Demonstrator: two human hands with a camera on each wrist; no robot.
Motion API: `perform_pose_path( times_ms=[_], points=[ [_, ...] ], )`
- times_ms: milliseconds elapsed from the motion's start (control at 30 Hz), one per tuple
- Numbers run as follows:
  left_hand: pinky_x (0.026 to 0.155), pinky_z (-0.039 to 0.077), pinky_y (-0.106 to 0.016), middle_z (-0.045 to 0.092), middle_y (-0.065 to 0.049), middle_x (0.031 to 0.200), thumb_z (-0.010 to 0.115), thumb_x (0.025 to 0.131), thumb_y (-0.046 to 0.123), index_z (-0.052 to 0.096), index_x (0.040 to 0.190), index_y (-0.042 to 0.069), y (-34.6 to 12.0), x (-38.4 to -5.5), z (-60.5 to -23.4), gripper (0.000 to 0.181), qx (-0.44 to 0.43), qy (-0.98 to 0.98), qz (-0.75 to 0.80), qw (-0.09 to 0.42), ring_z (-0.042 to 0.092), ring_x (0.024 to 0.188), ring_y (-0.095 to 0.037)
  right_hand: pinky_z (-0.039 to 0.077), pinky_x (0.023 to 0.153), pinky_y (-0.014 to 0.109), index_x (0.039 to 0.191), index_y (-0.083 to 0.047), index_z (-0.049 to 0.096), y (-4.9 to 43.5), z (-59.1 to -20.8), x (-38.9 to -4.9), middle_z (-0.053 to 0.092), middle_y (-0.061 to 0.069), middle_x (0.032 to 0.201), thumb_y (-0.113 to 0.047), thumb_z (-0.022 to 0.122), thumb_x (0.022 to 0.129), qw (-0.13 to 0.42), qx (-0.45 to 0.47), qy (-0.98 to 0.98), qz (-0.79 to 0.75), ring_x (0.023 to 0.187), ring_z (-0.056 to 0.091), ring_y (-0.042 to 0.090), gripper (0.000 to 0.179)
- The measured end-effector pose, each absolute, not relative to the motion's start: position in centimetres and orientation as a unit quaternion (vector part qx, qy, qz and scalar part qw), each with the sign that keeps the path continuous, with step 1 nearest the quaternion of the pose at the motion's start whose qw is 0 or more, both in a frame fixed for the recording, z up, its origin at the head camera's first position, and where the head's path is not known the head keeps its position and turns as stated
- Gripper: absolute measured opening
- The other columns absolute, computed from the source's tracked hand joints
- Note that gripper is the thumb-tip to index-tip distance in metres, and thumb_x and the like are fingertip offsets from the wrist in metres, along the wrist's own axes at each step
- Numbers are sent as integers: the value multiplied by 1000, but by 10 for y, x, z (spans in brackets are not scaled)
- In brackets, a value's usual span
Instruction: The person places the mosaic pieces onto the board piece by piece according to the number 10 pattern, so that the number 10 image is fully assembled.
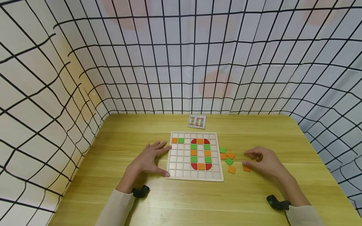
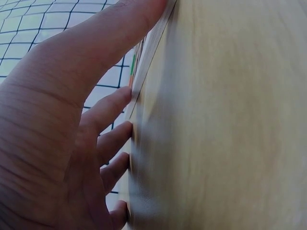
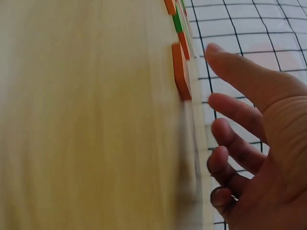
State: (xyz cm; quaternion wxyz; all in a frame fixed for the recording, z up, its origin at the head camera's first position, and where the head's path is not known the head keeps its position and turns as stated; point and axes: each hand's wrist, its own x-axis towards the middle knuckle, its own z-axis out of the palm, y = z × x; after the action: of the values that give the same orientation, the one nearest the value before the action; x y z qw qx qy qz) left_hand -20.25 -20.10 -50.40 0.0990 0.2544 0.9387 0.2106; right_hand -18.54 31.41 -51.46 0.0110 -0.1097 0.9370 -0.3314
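A pale wooden grid board [image 1: 180,159] lies flat on the table, with red, orange and green pieces forming a rounded ring on its right half. At its upper left, an orange tile [image 1: 174,140] adjoins a green tile [image 1: 181,140]. My left hand [image 1: 148,158] is spread beside the board, thumb and index fingertip touching its left edge. To the right of the board, my right hand [image 1: 264,160] hovers with loosely bent fingers and holds nothing. Just below its thumb is a loose orange tile [image 1: 247,169], also seen as an orange block [image 3: 180,72] in the right wrist view.
Between board and right hand lie several loose tiles, among them a green one [image 1: 229,161] and an orange one [image 1: 231,169]. A small printed pattern card [image 1: 197,121] lies behind the board. White cloth with a black grid [image 1: 181,75] encloses the table's back and sides.
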Motion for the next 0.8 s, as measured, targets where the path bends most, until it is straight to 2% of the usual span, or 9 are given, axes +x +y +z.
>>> perform_pose_path(
  times_ms=[200,433,700,800],
  points=[
    [125,9,-70,26,-4,171,84,62,77,40,159,32,-201,-203,-505,117,255,939,209,99,17,160,-36,38,64,25,113,-21,77,329,-520,-181,62,-2,89,-51,86,81,27,-106,939,-327,76,46,11,44],
    [124,9,-71,27,-5,171,84,62,77,40,159,32,-201,-204,-507,116,260,938,208,95,18,159,-38,35,63,26,111,-21,78,329,-521,-183,60,-2,87,-50,82,85,17,-102,940,-325,73,44,10,39],
    [124,9,-71,27,-5,171,84,61,78,41,159,31,-202,-203,-507,116,258,938,213,94,18,159,-38,35,63,27,119,-22,75,328,-522,-180,59,0,94,-52,88,77,37,-106,937,-331,79,41,12,54],
    [124,9,-71,26,-4,171,84,62,78,40,160,32,-202,-203,-507,116,256,939,209,95,17,160,-37,37,64,25,119,-22,76,329,-525,-179,61,-3,95,-49,90,76,25,-124,936,-329,79,43,11,52]
  ],
)
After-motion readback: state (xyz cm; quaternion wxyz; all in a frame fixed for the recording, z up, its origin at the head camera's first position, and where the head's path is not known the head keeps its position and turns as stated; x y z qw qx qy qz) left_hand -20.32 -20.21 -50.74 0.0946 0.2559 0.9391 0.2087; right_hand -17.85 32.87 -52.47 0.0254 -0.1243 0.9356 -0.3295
